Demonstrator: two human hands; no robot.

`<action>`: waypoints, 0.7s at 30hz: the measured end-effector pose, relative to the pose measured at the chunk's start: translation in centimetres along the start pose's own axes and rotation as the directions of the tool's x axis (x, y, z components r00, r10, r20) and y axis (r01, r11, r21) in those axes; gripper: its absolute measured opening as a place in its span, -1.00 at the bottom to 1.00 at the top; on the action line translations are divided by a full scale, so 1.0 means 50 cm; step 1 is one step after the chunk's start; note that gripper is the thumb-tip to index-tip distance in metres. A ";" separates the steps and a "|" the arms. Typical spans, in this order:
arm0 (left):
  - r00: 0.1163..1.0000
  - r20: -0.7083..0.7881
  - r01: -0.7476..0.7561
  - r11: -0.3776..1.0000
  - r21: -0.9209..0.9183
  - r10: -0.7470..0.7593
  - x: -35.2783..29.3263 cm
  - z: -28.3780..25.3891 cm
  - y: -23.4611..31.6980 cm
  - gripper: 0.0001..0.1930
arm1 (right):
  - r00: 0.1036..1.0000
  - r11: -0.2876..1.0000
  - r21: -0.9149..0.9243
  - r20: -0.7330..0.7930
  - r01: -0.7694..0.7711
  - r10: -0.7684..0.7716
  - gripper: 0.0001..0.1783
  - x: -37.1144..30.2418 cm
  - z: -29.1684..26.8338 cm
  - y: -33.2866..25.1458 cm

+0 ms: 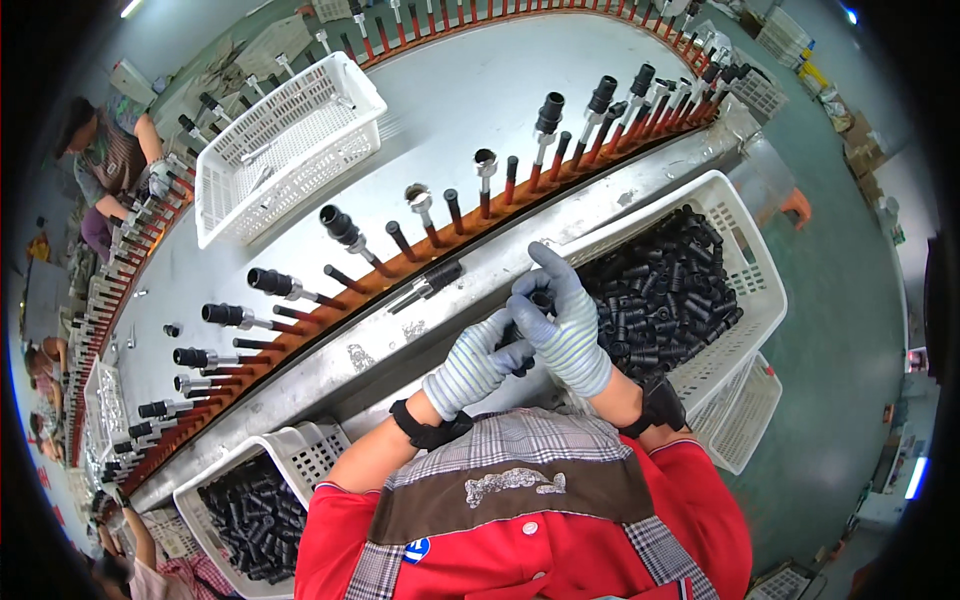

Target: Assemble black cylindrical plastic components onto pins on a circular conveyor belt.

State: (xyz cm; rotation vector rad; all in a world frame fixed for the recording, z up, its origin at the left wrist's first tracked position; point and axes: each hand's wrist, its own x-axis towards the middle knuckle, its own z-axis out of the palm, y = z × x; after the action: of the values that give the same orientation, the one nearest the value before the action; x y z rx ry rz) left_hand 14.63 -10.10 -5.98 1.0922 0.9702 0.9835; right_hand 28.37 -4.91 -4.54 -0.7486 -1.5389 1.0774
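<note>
Two gloved hands meet in the head view, the right hand (570, 325) pinching a black sleeve (541, 299), the left hand (475, 360) curled by a dark part (521, 369), its hold unclear, nearer the sleeved rod (432, 284) lying ahead-left, lengthwise along the metal ledge (360, 355).

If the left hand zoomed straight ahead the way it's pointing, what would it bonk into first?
The right hand, most likely. The left hand points toward the upper right of the picture, and the right hand is close by in that line, though I can't tell if they touch.
</note>
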 end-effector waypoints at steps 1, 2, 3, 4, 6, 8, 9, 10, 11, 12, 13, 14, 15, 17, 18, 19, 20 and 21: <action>0.999 -0.020 0.047 0.992 0.119 -0.045 -0.001 -0.005 0.005 -0.55 | 0.969 0.961 0.122 0.023 -0.246 0.245 -0.61 -0.006 -0.002 0.003; 0.996 -0.054 -0.051 0.937 0.344 0.074 0.002 0.002 0.003 -0.62 | 0.879 0.848 0.234 0.077 -0.475 0.471 -0.68 -0.009 -0.006 0.005; 0.990 -0.032 -0.104 0.871 0.481 0.136 0.004 0.001 -0.014 -0.61 | 0.880 0.849 0.236 0.077 -0.473 0.469 -0.68 -0.009 -0.010 0.006; 0.983 0.005 -0.146 0.771 0.619 0.181 0.001 -0.005 -0.028 -0.63 | 0.853 0.847 0.111 0.102 -0.520 0.511 -0.68 -0.006 -0.020 0.007; 0.977 0.026 -0.174 0.720 0.672 0.212 -0.011 -0.009 -0.039 -0.66 | 0.738 0.726 0.131 0.129 -0.675 0.663 -0.73 0.012 -0.047 -0.001; 0.989 -0.049 -0.078 0.765 0.639 0.141 -0.025 -0.023 -0.041 -0.66 | 0.900 0.879 0.275 -0.087 -0.390 0.426 -0.76 0.067 -0.085 0.006; 0.990 -0.122 0.021 0.800 0.600 0.065 -0.032 -0.035 -0.047 -0.66 | 0.944 0.956 0.115 -0.165 -0.270 0.287 -0.68 0.119 -0.122 0.015; 0.978 -0.150 -0.019 0.777 0.629 0.145 -0.036 -0.044 -0.053 -0.67 | 0.963 0.989 -0.066 -0.245 -0.129 0.110 -0.63 0.178 -0.164 0.030; 0.978 -0.148 -0.020 0.777 0.629 0.146 -0.037 -0.049 -0.049 -0.67 | 0.900 0.994 0.055 -0.422 -0.092 0.106 -0.66 0.244 -0.201 0.061; 0.981 -0.159 0.012 0.783 0.622 0.112 -0.036 -0.052 -0.042 -0.67 | 0.875 0.977 0.206 -0.463 -0.049 0.141 -0.69 0.308 -0.246 0.091; 0.982 -0.174 0.047 0.786 0.617 0.078 -0.036 -0.054 -0.034 -0.68 | 0.851 0.935 0.354 -0.492 0.003 0.184 -0.70 0.370 -0.289 0.122; 0.979 -0.182 0.041 0.800 0.599 0.087 -0.037 -0.052 -0.033 -0.71 | 0.818 0.948 0.318 -0.554 0.034 0.156 -0.73 0.426 -0.337 0.166; 0.978 -0.187 0.041 0.800 0.598 0.090 -0.037 -0.053 -0.035 -0.71 | 0.786 0.957 0.285 -0.605 0.062 0.129 -0.75 0.481 -0.367 0.203; 0.964 -0.226 0.034 0.784 0.619 0.137 -0.036 -0.059 -0.045 -0.71 | 0.780 0.928 0.311 -0.625 0.204 0.038 -0.77 0.564 -0.382 0.237; 0.959 -0.255 0.060 0.790 0.610 0.125 -0.038 -0.065 -0.052 -0.72 | 0.772 0.890 0.380 -0.633 0.253 0.050 -0.76 0.594 -0.360 0.244; 0.957 -0.265 0.069 0.791 0.608 0.120 -0.038 -0.069 -0.057 -0.72 | 0.776 0.932 0.292 -0.630 0.215 0.018 -0.73 0.609 -0.345 0.246; 0.950 -0.300 0.121 0.795 0.594 0.080 -0.035 -0.072 -0.060 -0.72 | 0.798 0.953 0.245 -0.603 0.177 0.007 -0.71 0.623 -0.342 0.256; 0.940 -0.339 0.173 0.795 0.581 0.042 -0.035 -0.073 -0.061 -0.73 | 0.820 0.969 0.200 -0.572 0.142 -0.002 -0.68 0.636 -0.334 0.264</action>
State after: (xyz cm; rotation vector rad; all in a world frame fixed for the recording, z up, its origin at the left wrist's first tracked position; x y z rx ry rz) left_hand 11.09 -11.42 -9.40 1.4272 1.6760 0.8287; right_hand 35.92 32.56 -3.37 -0.7525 -0.8998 0.8527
